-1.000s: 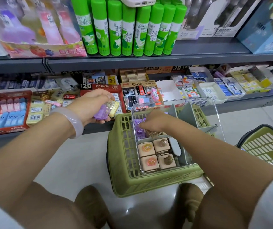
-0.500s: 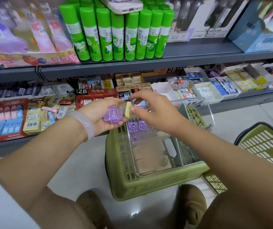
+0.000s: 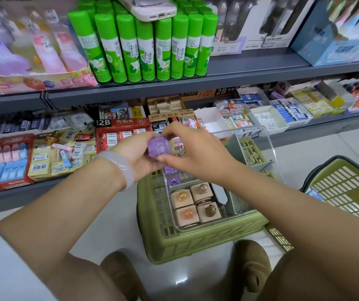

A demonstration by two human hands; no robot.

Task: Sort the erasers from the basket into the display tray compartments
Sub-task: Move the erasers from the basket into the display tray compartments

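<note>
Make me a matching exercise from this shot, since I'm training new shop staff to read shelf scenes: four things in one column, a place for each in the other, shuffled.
Things:
1. purple eraser
2. beige erasers
3. glue sticks
4. phone

Places:
A. lying on top of the glue sticks
B. standing on the upper shelf
C. held between both hands
D. in the near end of the clear tray

Pairs: 1-C, 2-D, 3-B, 4-A
</note>
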